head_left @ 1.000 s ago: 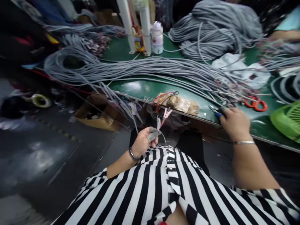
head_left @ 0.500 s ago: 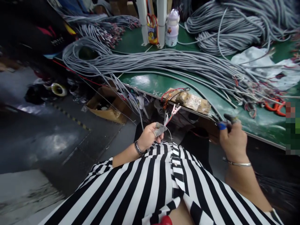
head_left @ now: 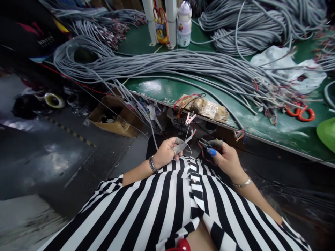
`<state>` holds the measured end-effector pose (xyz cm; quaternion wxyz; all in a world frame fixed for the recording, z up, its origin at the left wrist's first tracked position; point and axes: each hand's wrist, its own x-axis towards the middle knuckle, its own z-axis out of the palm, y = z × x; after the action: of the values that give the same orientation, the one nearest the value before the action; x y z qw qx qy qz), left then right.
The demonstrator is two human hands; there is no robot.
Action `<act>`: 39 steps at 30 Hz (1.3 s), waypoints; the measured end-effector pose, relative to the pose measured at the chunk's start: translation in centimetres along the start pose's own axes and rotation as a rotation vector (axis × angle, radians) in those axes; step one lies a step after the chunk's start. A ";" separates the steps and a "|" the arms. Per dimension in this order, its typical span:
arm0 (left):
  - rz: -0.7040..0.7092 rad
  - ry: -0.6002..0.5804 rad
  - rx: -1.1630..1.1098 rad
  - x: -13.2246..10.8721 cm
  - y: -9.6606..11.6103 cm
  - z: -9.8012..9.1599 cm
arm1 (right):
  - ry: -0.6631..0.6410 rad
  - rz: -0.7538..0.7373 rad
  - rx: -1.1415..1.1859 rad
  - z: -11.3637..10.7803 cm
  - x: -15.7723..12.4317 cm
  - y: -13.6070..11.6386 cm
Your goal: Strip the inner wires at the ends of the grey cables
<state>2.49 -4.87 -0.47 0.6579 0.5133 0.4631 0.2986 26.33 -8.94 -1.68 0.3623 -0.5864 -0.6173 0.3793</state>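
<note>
My left hand (head_left: 167,152), with grey tape on its fingers, is closed in a pinch on the end of a thin cable (head_left: 188,136) whose coloured wire tips stick up. My right hand (head_left: 225,157) is closed round a small pair of blue-handled cutters (head_left: 208,146), its jaws pointing left toward the cable end. Both hands sit close together below the front edge of the green table (head_left: 167,91), just above my striped shirt.
Long bundles of grey cable (head_left: 183,68) lie across the table, with a big coil (head_left: 251,24) at the back. Orange-handled scissors (head_left: 299,112), a taped block with clip leads (head_left: 206,107), a white bottle (head_left: 183,21) and a cardboard box (head_left: 115,116) on the floor.
My right hand picked the cutters off the table edge and brought them left and down to the cable end. My left hand stayed where it was.
</note>
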 end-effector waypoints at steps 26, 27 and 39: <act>-0.037 -0.014 -0.063 0.1 -0.2 -0.6 | -0.032 -0.366 -0.440 1.3 2.0 -1.3; -0.032 -0.015 -0.052 0.0 -0.2 -0.6 | -0.047 -0.376 -0.441 1.4 2.1 -1.2; -0.036 -0.025 0.125 -0.2 -0.2 -0.4 | -0.104 -0.518 -0.536 2.0 3.0 -1.7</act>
<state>2.00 -4.91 -0.59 0.6355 0.5489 0.4816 0.2506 23.61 -6.08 -1.03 0.2477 -0.4648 -0.8401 0.1294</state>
